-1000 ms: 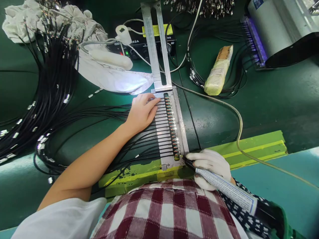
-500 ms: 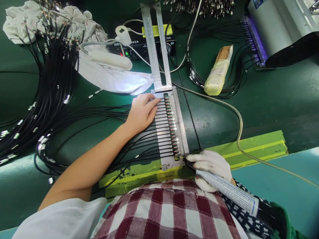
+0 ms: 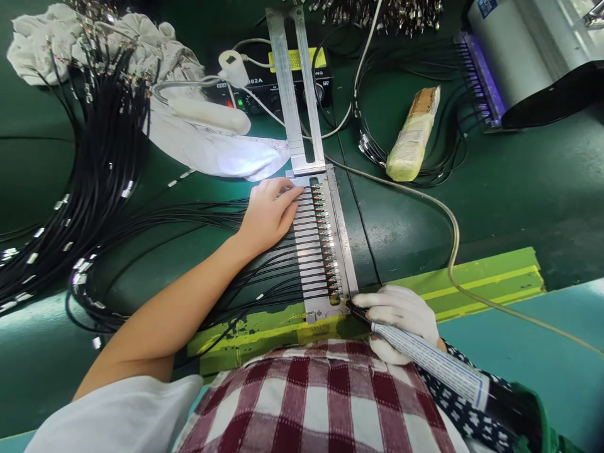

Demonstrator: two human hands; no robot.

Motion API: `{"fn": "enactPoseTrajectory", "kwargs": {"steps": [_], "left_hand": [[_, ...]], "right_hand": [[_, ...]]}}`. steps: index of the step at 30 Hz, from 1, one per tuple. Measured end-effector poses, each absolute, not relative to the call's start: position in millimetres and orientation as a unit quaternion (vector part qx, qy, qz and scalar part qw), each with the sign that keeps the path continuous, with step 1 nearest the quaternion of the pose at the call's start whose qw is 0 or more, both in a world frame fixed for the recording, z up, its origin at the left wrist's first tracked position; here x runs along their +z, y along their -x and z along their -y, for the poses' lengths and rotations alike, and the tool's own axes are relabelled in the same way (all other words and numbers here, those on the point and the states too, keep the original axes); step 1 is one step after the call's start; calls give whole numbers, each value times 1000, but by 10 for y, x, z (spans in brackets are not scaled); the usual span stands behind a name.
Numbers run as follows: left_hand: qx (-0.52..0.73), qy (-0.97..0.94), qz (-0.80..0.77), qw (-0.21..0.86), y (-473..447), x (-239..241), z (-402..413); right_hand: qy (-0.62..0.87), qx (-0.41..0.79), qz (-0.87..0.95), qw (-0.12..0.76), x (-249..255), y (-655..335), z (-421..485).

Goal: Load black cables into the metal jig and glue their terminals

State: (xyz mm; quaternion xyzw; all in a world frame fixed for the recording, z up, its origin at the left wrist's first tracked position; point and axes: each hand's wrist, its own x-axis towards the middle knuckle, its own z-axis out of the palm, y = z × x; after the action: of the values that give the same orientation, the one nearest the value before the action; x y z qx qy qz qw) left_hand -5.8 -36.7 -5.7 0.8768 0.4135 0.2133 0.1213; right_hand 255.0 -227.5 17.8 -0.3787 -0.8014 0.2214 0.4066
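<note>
A flat metal fixture [image 3: 342,242] with its slotted metal lid [image 3: 296,94] swung up lies before me. A row of black cables [image 3: 309,245] crosses it, their small connector ends lined up in the slot. My bare left hand [image 3: 268,211] rests over the far cables, thumb and index finger closed at the topmost one. My gloved right hand [image 3: 406,318] grips a dispensing syringe [image 3: 429,362] with a white printed label and black front end. Its tip is at the fixture's near right corner, below the lowest cable.
A thick bundle of black cables [image 3: 108,138] lies left beside crumpled white cloth [image 3: 174,44]. Behind the lid stands a black controller box [image 3: 264,88]. A wrapped block [image 3: 413,141] rests on cables at right, near a silver machine [image 3: 538,56]. A pale hose [image 3: 425,198] crosses the green bench.
My right hand and the syringe tip have shifted very slightly. My left hand and the cables stay where they were.
</note>
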Motion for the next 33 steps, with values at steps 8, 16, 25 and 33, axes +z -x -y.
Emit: {"fn": "enactPoseTrajectory", "kwargs": {"steps": [8,16,25,33], "left_hand": [[210,-882,-410,101,66,-72,359],[210,-878,-414,115,59,-52,362],[213,-881,-409,106,62,-65,360],[213,-883,-407,100,65,-69,361]], "right_hand": [[376,210,803,413,186,-2530,2249],[385,215,796,415,158,-2533,2254],[382,215,799,411,177,-2539,2244],[391,208,800,404,181,-2537,2258]]}}
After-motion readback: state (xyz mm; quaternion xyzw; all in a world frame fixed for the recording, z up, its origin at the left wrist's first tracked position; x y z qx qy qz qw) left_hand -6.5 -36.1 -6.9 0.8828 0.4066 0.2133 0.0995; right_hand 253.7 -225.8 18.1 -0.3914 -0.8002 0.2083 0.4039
